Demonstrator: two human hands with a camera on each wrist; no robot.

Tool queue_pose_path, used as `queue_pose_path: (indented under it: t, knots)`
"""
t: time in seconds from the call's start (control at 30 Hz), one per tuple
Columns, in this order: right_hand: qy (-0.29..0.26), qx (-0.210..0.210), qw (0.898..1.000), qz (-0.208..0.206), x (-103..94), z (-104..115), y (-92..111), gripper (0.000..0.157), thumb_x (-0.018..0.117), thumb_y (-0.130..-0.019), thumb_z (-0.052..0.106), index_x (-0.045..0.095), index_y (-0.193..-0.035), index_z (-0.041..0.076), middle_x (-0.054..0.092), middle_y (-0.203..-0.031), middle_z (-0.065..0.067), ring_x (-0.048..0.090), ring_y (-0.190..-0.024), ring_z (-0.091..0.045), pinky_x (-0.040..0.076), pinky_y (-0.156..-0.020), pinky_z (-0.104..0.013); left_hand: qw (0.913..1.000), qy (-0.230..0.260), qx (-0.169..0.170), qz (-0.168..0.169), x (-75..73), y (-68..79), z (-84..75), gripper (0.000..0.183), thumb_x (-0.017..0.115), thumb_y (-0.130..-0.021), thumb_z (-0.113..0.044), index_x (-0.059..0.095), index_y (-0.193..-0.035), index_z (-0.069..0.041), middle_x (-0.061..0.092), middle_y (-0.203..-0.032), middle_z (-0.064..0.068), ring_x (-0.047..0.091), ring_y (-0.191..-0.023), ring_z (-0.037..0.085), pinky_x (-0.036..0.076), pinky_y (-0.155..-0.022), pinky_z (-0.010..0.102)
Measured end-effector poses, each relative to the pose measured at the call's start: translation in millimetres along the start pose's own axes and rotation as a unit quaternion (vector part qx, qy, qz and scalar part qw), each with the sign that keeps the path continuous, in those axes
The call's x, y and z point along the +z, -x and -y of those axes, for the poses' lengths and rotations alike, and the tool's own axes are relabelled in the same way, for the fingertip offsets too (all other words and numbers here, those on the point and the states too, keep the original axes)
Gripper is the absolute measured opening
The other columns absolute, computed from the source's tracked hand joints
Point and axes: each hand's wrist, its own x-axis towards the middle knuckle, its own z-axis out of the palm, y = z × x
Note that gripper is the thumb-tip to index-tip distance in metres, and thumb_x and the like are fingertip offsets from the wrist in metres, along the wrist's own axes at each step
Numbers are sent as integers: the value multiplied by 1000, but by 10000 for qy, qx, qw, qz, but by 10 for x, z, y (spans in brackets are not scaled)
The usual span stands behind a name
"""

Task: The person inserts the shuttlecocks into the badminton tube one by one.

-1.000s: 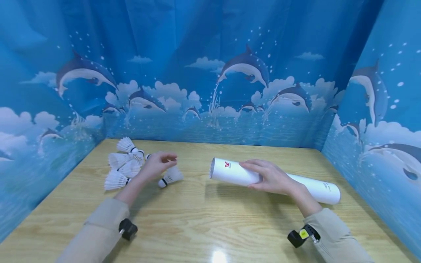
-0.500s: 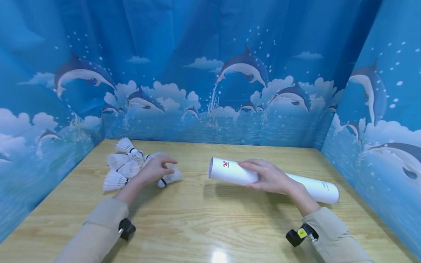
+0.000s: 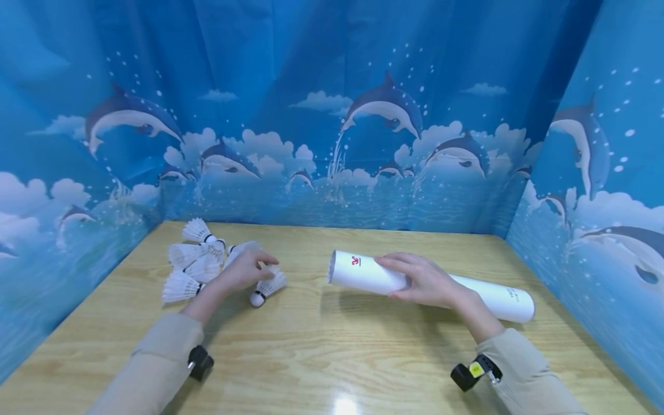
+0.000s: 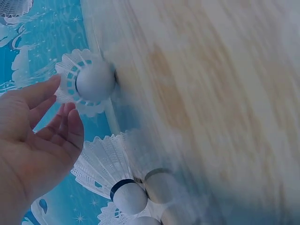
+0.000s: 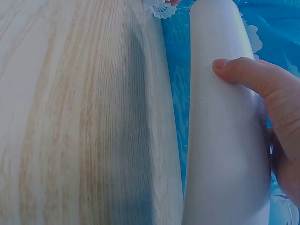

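My left hand (image 3: 244,270) pinches the feathered skirt of a white shuttlecock (image 3: 267,286) between thumb and fingers. In the left wrist view, this shuttlecock (image 4: 95,82) shows its rounded cork toward the camera, the fingertips right at its skirt. Another shuttlecock (image 3: 240,249) lies just behind the hand, partly hidden by it. With my right hand (image 3: 422,278) I grip a long white cardboard tube (image 3: 495,294) around its middle, thumb on the near side. Its left end, beside a red logo, is open and tilts up off the table; the right end is lower.
Several more shuttlecocks (image 3: 194,262) lie in a loose pile at the back left of the wooden table (image 3: 311,357). A blue curtain (image 3: 321,115) printed with dolphins hangs around the back and sides.
My left hand has lowered onto the front shuttlecock, whose cork has swung slightly toward me. The right hand and the tube have stayed nearly still.
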Motion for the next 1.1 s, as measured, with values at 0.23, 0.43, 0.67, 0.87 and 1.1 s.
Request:
queue_pose_path:
  t: [0.23, 0.43, 0.67, 0.87, 1.1]
  knots:
    - [115, -130, 9998, -112, 8, 2, 7, 73, 82, -68, 22, 51, -132, 11, 55, -125, -12, 54, -108, -32, 48, -84, -47, 9991, -133, -388, 118, -23, 14, 10, 23, 66, -81, -6, 67, -100, 7, 67, -98, 17, 59, -94, 30, 49, -78, 39]
    - [144, -163, 9997, -138, 22, 1, 13, 72, 82, -68, 23, 51, -132, 11, 55, -125, -12, 54, -108, -32, 48, -83, -47, 9980, -146, -579, 226, -36, 27, 7, 25, 64, -84, -9, 67, -104, 5, 65, -102, 17, 57, -81, 21, 46, -65, 31]
    - [123, -126, 9998, -113, 12, 8, 11, 70, 82, -69, 22, 52, -132, 12, 55, -125, -12, 54, -108, -32, 48, -84, -46, 9978, -194, -612, 151, -56, 68, 16, 22, 64, -85, -9, 68, -101, 5, 68, -95, 14, 58, -80, 18, 48, -66, 30]
    - [124, -145, 9998, -83, 29, -6, 6, 69, 81, -70, 23, 52, -131, 12, 56, -125, -11, 55, -108, -30, 48, -84, -45, 9986, -180, -490, 91, -79, 105, 60, 15, 62, -86, -7, 69, -95, 2, 65, -79, 5, 51, -65, 11, 44, -58, 28]
    - [147, -67, 9999, 17, 15, -3, 1, 69, 80, -71, 24, 51, -132, 12, 55, -126, -11, 54, -109, -31, 48, -84, -46, 9987, 9, -498, 93, -93, 125, 0, 15, 60, -88, -8, 70, -95, 2, 60, -70, 1, 51, -61, 11, 44, -54, 28]
